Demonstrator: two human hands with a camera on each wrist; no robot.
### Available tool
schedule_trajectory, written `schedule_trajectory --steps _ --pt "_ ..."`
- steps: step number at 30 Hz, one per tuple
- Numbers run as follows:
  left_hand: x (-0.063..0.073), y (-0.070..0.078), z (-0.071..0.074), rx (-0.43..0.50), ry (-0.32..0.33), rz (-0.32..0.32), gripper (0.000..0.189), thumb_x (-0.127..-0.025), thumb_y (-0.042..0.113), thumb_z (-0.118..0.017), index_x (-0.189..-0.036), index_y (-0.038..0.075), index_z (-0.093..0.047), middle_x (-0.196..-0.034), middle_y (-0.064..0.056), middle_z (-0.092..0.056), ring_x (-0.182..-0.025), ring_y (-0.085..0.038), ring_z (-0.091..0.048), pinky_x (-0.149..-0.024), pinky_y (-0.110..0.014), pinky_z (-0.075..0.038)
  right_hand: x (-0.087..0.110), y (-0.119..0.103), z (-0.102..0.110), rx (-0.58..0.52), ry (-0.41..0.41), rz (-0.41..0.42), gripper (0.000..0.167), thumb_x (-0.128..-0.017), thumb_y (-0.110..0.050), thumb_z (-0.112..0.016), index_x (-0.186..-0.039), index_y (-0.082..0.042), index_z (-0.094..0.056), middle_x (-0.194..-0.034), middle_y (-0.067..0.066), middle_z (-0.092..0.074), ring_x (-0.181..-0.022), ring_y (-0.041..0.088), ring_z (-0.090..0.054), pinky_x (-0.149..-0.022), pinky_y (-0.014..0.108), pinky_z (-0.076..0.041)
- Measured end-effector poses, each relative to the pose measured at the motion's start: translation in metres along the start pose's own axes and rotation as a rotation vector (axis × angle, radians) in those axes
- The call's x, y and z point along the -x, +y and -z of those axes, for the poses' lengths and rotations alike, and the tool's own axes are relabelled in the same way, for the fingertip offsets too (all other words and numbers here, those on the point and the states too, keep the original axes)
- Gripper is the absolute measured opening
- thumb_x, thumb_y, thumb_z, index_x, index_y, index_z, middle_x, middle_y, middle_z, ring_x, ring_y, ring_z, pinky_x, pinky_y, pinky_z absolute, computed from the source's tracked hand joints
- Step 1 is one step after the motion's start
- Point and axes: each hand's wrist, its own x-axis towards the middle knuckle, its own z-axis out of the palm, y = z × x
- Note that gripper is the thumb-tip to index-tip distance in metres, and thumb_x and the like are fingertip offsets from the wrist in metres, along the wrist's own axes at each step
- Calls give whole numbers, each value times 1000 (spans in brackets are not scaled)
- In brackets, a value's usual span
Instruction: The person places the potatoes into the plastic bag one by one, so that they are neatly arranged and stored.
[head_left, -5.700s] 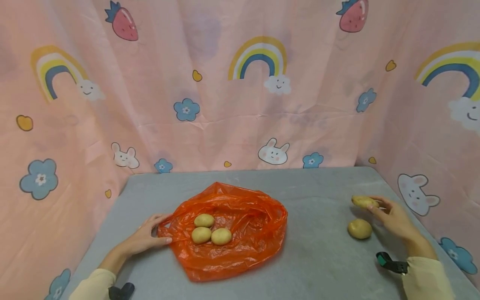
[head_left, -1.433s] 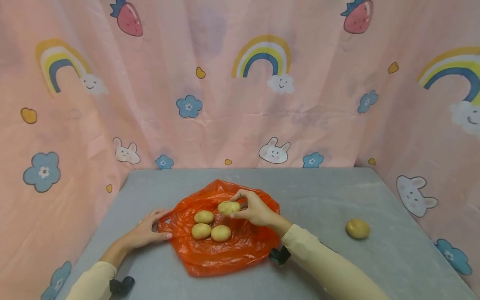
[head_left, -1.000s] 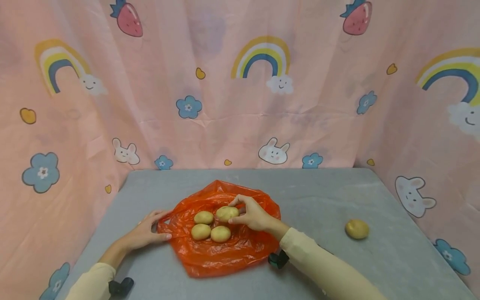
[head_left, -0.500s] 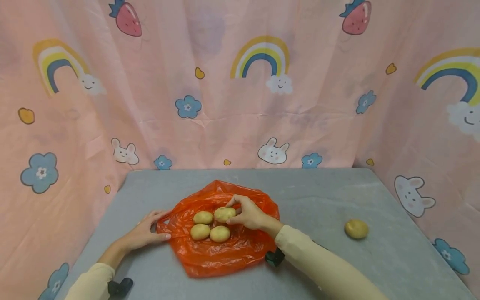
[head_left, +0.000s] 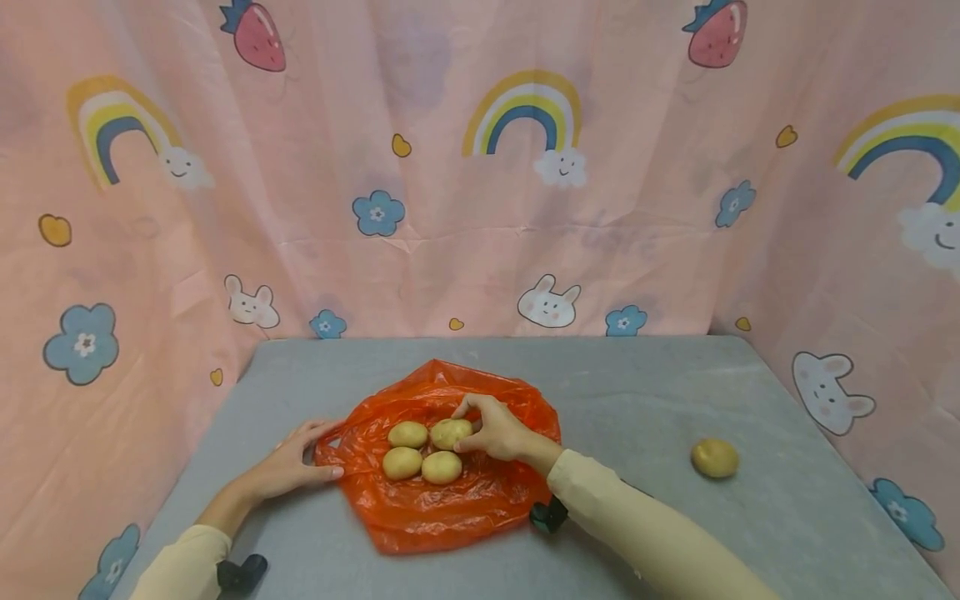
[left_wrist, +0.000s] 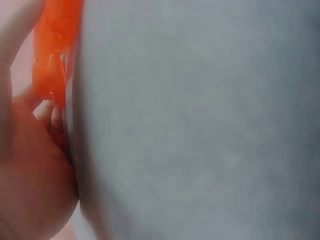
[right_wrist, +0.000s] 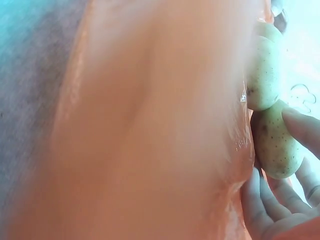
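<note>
An orange plastic bag [head_left: 420, 521] lies spread on the grey table. Several potatoes rest on it in a tight cluster, among them a lower-left potato [head_left: 402, 463] and a lower-right potato [head_left: 442, 467]. My right hand [head_left: 501, 430] grips the upper-right potato [head_left: 450, 434] between thumb and fingers; in the right wrist view this potato [right_wrist: 277, 140] touches a neighbouring one [right_wrist: 263, 72]. At the bag's left edge, my left hand [head_left: 281, 471] touches the plastic, thumb and fingers spread apart. The left wrist view shows the bag [left_wrist: 56, 50] beside the thumb; some fingertips are hidden.
One more potato [head_left: 715, 458] lies alone on the right side of the table [head_left: 630, 400]. A pink patterned curtain [head_left: 450, 275] hangs behind the table and along both sides.
My right hand fetched a potato from the right side of the table, carried it left over the bag and lowered it beside the others. My left hand has stayed at the bag's edge.
</note>
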Motion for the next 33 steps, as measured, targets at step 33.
schedule_trajectory --steps 33 --pt "1 2 1 0 -7 6 82 -87 44 -75 -156 19 -40 -157 -17 -33 -144 -46 -28 -109 -76 -28 -4 1 12 113 -162 0 39 -92 -11 -74 -129 -2 -65 -131 13 -66 -120 26 -62 -103 45 -53"
